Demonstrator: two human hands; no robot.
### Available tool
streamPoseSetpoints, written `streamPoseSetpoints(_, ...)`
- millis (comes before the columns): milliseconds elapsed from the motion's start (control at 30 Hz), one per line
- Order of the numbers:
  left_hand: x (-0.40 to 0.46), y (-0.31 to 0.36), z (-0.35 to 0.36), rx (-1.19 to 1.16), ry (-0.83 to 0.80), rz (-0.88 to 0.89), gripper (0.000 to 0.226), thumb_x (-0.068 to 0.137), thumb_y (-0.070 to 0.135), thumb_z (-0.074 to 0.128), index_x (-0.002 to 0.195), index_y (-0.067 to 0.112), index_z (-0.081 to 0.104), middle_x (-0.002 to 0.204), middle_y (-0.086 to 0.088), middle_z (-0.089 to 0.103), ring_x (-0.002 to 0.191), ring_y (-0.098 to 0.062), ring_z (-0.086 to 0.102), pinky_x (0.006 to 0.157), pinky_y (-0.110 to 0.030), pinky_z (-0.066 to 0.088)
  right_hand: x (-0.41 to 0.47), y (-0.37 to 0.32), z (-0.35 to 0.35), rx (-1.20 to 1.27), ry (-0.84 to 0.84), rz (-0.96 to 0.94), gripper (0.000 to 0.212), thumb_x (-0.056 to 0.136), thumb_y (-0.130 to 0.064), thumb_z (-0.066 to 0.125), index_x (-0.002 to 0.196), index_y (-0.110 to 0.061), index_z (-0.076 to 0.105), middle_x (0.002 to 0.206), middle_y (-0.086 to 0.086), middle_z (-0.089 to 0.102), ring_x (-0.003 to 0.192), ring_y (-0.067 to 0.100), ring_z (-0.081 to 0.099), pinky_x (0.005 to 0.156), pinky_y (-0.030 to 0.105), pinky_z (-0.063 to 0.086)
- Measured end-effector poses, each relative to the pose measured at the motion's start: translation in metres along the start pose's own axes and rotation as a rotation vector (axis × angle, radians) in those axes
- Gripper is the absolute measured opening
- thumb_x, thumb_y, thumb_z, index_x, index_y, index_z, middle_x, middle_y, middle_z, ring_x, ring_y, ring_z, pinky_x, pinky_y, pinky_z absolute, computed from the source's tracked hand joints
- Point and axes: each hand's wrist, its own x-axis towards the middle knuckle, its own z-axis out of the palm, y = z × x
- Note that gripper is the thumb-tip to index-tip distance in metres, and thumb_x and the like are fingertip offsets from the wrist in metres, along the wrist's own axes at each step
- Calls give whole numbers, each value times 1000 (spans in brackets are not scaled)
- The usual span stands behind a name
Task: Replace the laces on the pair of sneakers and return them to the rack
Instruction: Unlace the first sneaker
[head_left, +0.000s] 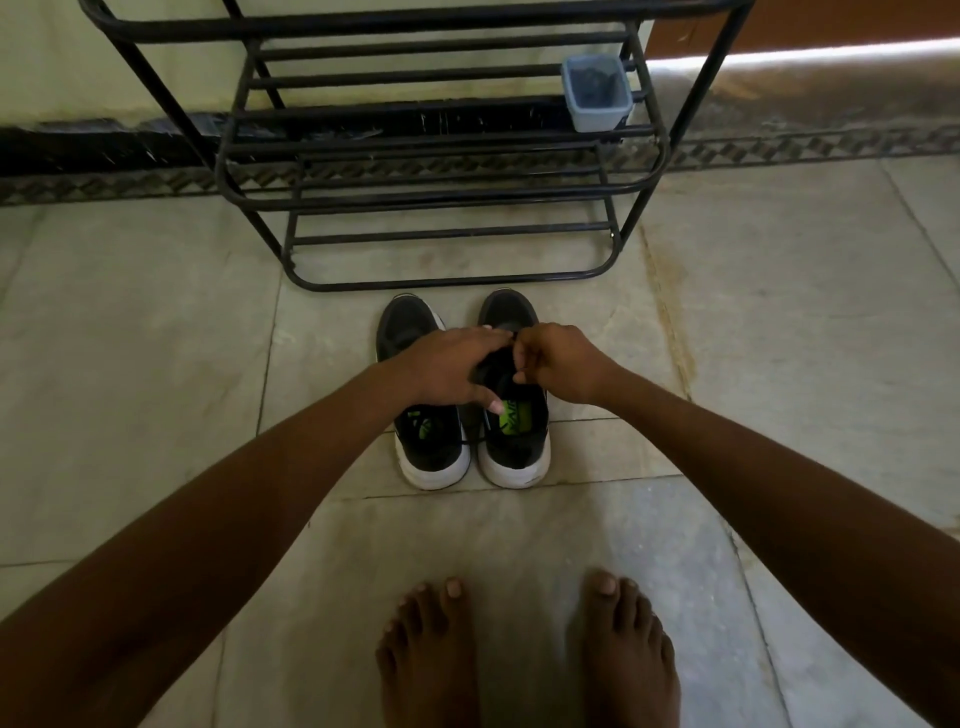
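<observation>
Left hand (451, 370) is laid across the right-hand sneaker (511, 415), fingers spread and curved over its tongue area, thumb tip seen at the shoe's opening; the shoe is steadied, though whether it is truly gripped cannot be told. Right hand (558, 364) is held over the same sneaker's lace area, fingers curled tight and fingertips bunched as in a pinch. A thin black lace (514, 340) is glimpsed at the fingertips, but the strand itself is mostly hidden, so the pinch on it is judged likely, not certain.

Both sneakers are set side by side on the stone floor (156, 389), toes pointed toward the rack, heels toward the person. Left-hand sneaker (423, 415) is partly covered by the left wrist. Uppers are black, soles white; green-printed insoles are seen inside both openings. A dark lace end is seen trailing between the two shoes near the heels.

A black metal shoe rack (441, 197) is stood just beyond the toes, against the wall. Its slatted shelves carry no shoes. On a middle shelf, toward the right end, a small pale-blue plastic tub (597, 93) is perched, lidless; something dark is seen inside, not identifiable.

Two bare feet (524, 660) are planted on the floor at the near edge of view, well apart from the sneakers.
</observation>
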Motion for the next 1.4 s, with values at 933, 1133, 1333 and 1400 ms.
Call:
streamPoseSetpoints(933, 0, 6, 12, 36, 56, -47, 96, 78, 58, 80, 156, 30, 30, 161, -1, 40, 151, -21, 32, 112, -48, 43, -12, -15, -23, -500, 27, -234, 9, 90, -33, 61, 90, -24, 58, 79, -6, 56, 89, 18, 52, 83, 38, 28)
streamPoseSetpoints(1133, 0, 9, 13, 48, 60, -44, 99, 78, 59, 79, 158, 32, 26, 162, 1, 39, 152, -21, 31, 111, -51, 43, -13, -28, -20, -507, -62, -93, 19, 89, -23, 66, 88, -24, 47, 88, -1, 56, 95, 21, 48, 85, 41, 32)
streamPoseSetpoints(1333, 0, 4, 16, 57, 59, -54, 101, 79, 62, 77, 160, 30, 25, 164, 2, 35, 154, -20, 27, 112, -52, 43, -19, -14, -18, 206, 95, -19, 13, 98, -20, 62, 91, -9, 59, 85, -6, 58, 85, 10, 57, 80, 29, 48)
streamPoseSetpoints(1400, 1, 3, 18, 75, 52, -63, 104, 80, 63, 75, 162, 28, 21, 167, 2, 30, 155, -19, 24, 114, -51, 41, -27, -10, -25, 561, 170, 48, 14, 100, -13, 60, 91, -3, 58, 77, 1, 60, 66, 0, 58, 64, 14, 46)
